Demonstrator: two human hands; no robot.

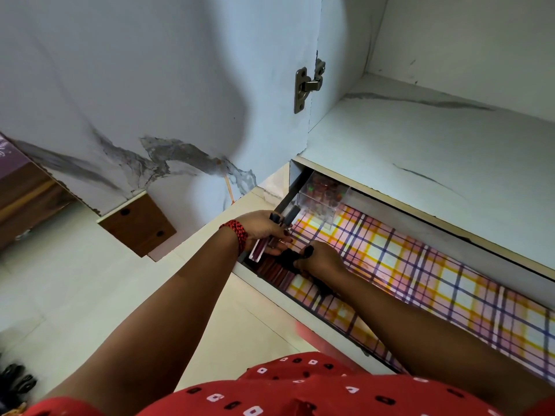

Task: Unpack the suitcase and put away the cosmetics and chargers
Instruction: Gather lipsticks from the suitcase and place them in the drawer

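Note:
An open drawer (pixel 450 283) lined with pink, yellow and purple checked paper sits under a white shelf. My left hand (pixel 264 232), with a red thread band at the wrist, grips a bundle of lip gloss tubes (pixel 270 235) with black caps over the drawer's left end. My right hand (pixel 318 259) reaches into the drawer and pinches a dark-capped tube (pixel 306 252). Below it a row of dark red lipstick tubes (pixel 274 271) lies along the drawer's near left corner. A clear acrylic organiser (pixel 322 199) with small red items stands at the drawer's far left.
The white marble-patterned cupboard door (pixel 150 100) stands open at left on a metal hinge (pixel 307 85). A bare white shelf (pixel 420 139) lies above the drawer. Pale tiled floor (pixel 90 295) spreads at left, with a wooden furniture piece (pixel 27 193) and dark objects (pixel 18 379) at the edge.

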